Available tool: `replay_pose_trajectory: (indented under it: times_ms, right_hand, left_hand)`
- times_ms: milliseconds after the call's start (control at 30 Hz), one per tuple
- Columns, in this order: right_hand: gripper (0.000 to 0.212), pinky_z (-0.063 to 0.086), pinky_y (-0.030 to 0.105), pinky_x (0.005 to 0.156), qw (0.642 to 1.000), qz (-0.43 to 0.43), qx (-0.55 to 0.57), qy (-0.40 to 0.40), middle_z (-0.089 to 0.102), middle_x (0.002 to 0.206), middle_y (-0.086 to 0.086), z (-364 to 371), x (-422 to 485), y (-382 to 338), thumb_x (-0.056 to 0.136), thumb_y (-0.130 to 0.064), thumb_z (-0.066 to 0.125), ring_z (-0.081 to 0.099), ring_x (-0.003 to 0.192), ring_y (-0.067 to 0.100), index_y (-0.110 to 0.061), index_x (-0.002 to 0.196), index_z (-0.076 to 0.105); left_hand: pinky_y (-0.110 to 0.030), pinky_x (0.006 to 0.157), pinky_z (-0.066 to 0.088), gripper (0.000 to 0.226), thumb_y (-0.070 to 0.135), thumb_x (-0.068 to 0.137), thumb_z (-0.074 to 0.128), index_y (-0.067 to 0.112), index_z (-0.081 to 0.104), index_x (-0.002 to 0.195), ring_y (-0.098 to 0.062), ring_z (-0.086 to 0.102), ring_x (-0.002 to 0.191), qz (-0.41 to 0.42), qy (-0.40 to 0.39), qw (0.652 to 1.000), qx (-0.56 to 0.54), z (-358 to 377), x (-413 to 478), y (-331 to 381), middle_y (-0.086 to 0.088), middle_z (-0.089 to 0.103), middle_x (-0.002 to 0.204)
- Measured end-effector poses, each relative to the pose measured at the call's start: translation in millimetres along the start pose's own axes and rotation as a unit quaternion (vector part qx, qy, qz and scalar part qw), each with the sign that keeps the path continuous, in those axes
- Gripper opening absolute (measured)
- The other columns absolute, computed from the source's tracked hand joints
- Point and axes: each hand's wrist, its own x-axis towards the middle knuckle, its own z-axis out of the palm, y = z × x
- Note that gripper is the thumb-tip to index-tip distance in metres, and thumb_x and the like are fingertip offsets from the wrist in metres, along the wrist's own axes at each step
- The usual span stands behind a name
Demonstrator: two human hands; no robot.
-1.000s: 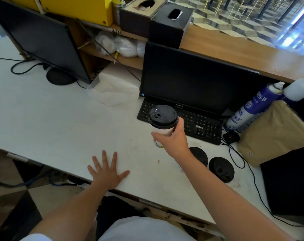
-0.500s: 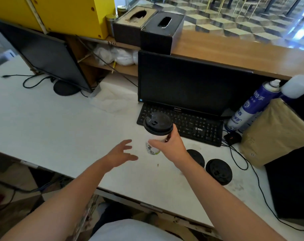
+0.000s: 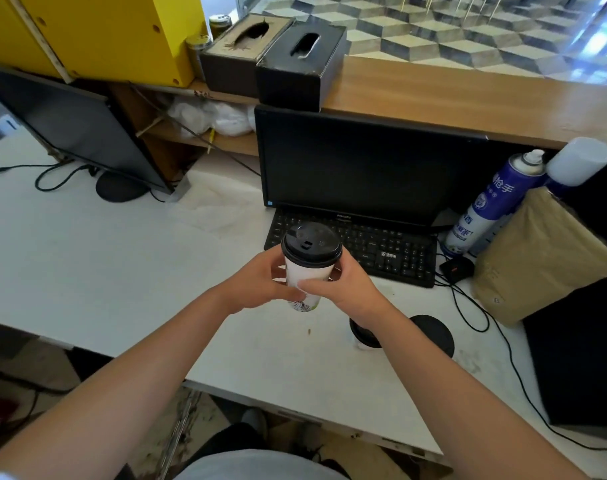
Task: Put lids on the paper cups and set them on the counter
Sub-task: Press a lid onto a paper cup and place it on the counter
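Observation:
A white paper cup (image 3: 305,271) with a black lid (image 3: 311,243) on it is held upright above the white desk (image 3: 87,265), in front of the keyboard. My left hand (image 3: 260,285) wraps its left side and my right hand (image 3: 343,287) wraps its right side. Behind my right forearm stand two more black-lidded cups, one (image 3: 362,336) partly hidden by the arm and another (image 3: 433,332) to its right. The wooden counter (image 3: 451,98) runs along the back, above the monitor.
A black monitor (image 3: 364,164) and keyboard (image 3: 381,247) sit just behind the cup. A second monitor (image 3: 70,129) stands at the left. Blue spray cans (image 3: 485,209), a brown paper bag (image 3: 544,254) and cables (image 3: 468,306) crowd the right. Two tissue boxes (image 3: 295,60) rest on the counter.
My left hand lifted off the desk edge and came up to grip the cup's left side. The cup stayed in my right hand and the view tilted up a little.

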Motion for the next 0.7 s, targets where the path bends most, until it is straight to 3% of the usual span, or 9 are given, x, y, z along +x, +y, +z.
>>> replay_pose_trajectory:
  times_ms: [133, 300, 500, 700]
  right_hand:
    - [0.069, 0.059, 0.031, 0.090, 1.000, 0.001, -0.010, 0.000, 0.070, 0.119, -0.005, -3, 7, -7, 0.070, -0.005, 0.088, 0.066, 0.113, 0.014, -0.027, 0.129, 0.058]
    - [0.075, 0.056, 0.044, 0.099, 0.999, -0.003, -0.041, 0.011, 0.070, 0.122, -0.008, -1, 19, -21, 0.068, -0.012, 0.090, 0.066, 0.116, 0.015, -0.031, 0.132, 0.057]
    - [0.072, 0.055, 0.045, 0.101, 0.997, -0.021, -0.068, 0.028, 0.072, 0.120, -0.006, 2, 29, -46, 0.069, -0.015, 0.090, 0.067, 0.115, 0.014, -0.032, 0.131, 0.057]
    - [0.062, 0.057, 0.037, 0.097, 0.989, -0.051, -0.124, 0.069, 0.073, 0.117, -0.009, -10, 39, -76, 0.073, -0.018, 0.088, 0.068, 0.110, 0.008, -0.028, 0.128, 0.060]
  left_hand:
    - [-0.033, 0.090, 0.059, 0.070, 0.002, 0.070, 0.088, 0.040, 0.058, 0.121, -0.015, 0.066, 0.112, 0.022, 0.005, 1.000, -0.004, -5, 9, 2, 0.011, 0.068, 0.121]
    - [-0.032, 0.089, 0.059, 0.071, 0.006, 0.069, 0.089, 0.037, 0.058, 0.124, -0.011, 0.067, 0.109, 0.051, 0.002, 0.999, 0.007, -21, 19, 6, 0.011, 0.071, 0.118]
    - [-0.030, 0.086, 0.060, 0.075, 0.002, 0.069, 0.088, 0.028, 0.057, 0.132, -0.009, 0.069, 0.107, 0.084, -0.023, 0.996, 0.000, -42, 33, 18, 0.009, 0.072, 0.118]
    - [-0.043, 0.091, 0.060, 0.079, 0.007, 0.068, 0.090, 0.033, 0.053, 0.133, -0.016, 0.066, 0.113, 0.138, 0.005, 0.990, 0.014, -53, 53, 38, 0.009, 0.069, 0.121]
